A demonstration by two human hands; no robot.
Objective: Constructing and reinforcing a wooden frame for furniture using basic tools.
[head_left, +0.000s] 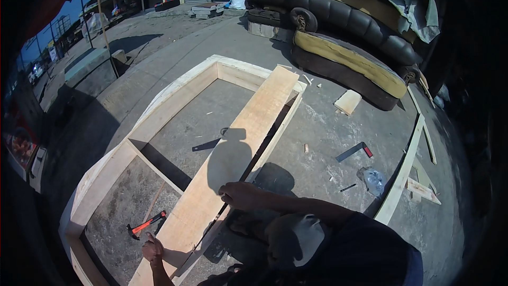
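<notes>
The fingers of the right hand (242, 196) are curled in at the right edge of a long, wide plank (200, 207), while those of the left hand (153, 250) are partly folded at its left edge, one digit sticking up; at this size I cannot tell whether either hand grips the wood or anything else. The plank lies slantwise across a curved wooden frame (176, 105) on the ground, a head-shaped shadow falling on its face. Just beyond the left hand, inside the frame, rests a hammer (146, 224) with an orange handle; farther up, a dark saw blade (205, 146) reaches out beside the plank. To the right lie a red-ended square (350, 152) and a clear plastic bag (374, 181), with a stripped sofa (349, 18) behind.
</notes>
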